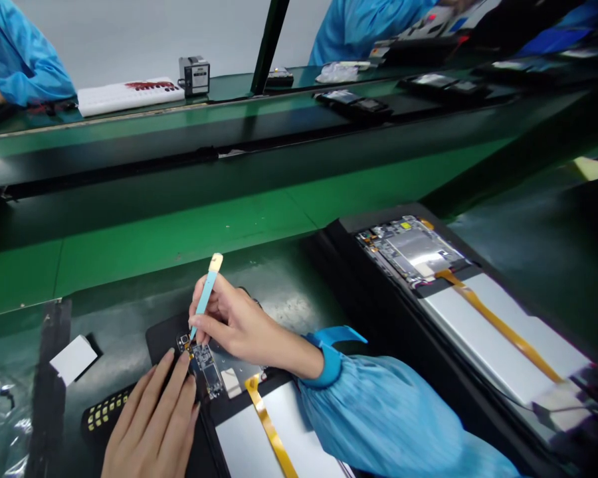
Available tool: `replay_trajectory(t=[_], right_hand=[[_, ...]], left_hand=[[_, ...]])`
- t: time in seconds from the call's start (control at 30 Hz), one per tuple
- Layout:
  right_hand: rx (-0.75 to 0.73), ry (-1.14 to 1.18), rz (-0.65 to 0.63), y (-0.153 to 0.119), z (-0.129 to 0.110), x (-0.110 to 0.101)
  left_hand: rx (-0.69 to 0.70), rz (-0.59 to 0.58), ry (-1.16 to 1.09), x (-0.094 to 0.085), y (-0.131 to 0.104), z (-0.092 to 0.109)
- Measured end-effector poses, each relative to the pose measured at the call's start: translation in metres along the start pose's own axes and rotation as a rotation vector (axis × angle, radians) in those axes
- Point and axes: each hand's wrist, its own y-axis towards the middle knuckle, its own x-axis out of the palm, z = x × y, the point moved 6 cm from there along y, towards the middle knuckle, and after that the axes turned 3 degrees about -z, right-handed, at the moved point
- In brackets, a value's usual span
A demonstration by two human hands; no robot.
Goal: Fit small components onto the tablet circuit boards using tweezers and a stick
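the person's left hand [152, 418] is lying palm down over the left side of an uncovered device [162, 335], its grip relaxing flat with the fingers stretching out side by side; whether the fingertips are touching the circuit board [209, 373] or hovering just above it is remaining hard to tell. the right hand [236, 325] is working from the opposite side, its grip pinching a slim blue tool [205, 299] between thumb and fingers. the tool is tilting, its cream end pointing up and its lower tip meeting or nearly meeting the board's far end, just beyond the left fingertips.

the device is resting on the dark bench [114, 332], in from the far edge, a white panel [244, 435] showing below the board and an amber ribbon [270, 428] crossing it. a blue wristband [327, 365] is circling the right wrist above a blue sleeve [393, 411]. a second device [413, 249] is lying uncovered toward the bench's right side. toward the left side, a small white box [74, 358] is sitting near clear plastic [4, 411]. beyond the far edge, two co-workers' blue sleeves [27, 60] are showing at another bench, where a gray box [194, 74] is standing.
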Motion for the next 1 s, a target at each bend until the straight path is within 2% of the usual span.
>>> replay_trajectory(t=[0.13,0.23,0.4,0.63,0.8,0.83,0.9,0.97,1.0], right_hand=[[-0.004,0.008,0.015,0.000,-0.002,-0.001],[0.015,0.174,0.043,0.002,0.002,-0.004],[-0.004,0.408,0.167,0.008,0.008,-0.016],[0.031,0.468,0.187,0.011,0.010,-0.017],[0.058,0.447,0.218,0.010,0.009,-0.018],[0.064,0.435,0.220,0.010,0.010,-0.018],[0.069,0.413,0.216,0.010,0.010,-0.018],[0.070,0.397,0.208,0.010,0.010,-0.017],[0.070,0.390,0.202,0.010,0.010,-0.017]], left_hand=[[-0.001,-0.011,-0.035,0.001,-0.003,0.000],[-0.020,0.005,-0.063,0.000,-0.003,0.000],[-0.053,0.001,-0.036,0.001,-0.001,-0.003],[-0.080,0.011,0.011,-0.004,0.005,-0.004],[-0.259,-0.084,-0.141,-0.007,0.001,-0.014],[-0.314,-0.069,-0.183,-0.011,-0.001,-0.020],[-0.447,0.039,-0.195,-0.024,-0.006,-0.039],[-0.600,0.148,-0.024,-0.039,-0.016,-0.063],[-0.670,0.155,0.110,-0.044,-0.021,-0.074]])
